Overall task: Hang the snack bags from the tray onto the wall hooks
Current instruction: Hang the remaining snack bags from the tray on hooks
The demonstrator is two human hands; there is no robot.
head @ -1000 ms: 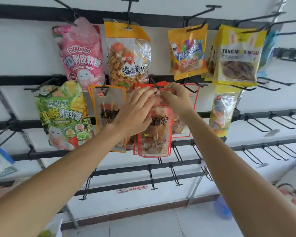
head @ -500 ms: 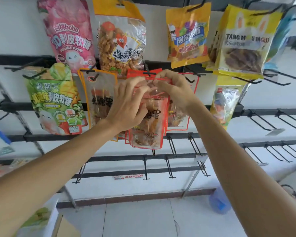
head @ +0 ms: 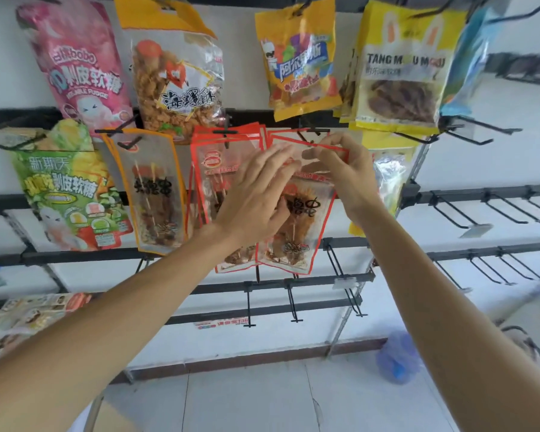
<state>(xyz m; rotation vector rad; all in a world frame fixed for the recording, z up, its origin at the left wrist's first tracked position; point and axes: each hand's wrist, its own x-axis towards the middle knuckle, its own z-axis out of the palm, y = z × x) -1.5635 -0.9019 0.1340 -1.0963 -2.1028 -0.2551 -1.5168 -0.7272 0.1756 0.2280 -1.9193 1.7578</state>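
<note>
Snack bags [head: 399,73] crowd the upper wall hooks [head: 451,213]; right hand [head: 346,173] pinches a red-edged bag [head: 296,241] by its top at a middle-row hook, left hand [head: 256,194] flat against it. Many lower hooks hang bare.

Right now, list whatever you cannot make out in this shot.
Head view only:
- Whether the red-edged bag has caught its hook: the right hand pinching its top edge covers the hole.
- That bag's left half: under the left hand, itself motion-blurred.
- The hook of the pink bag: cut off by the frame's top edge.
</note>
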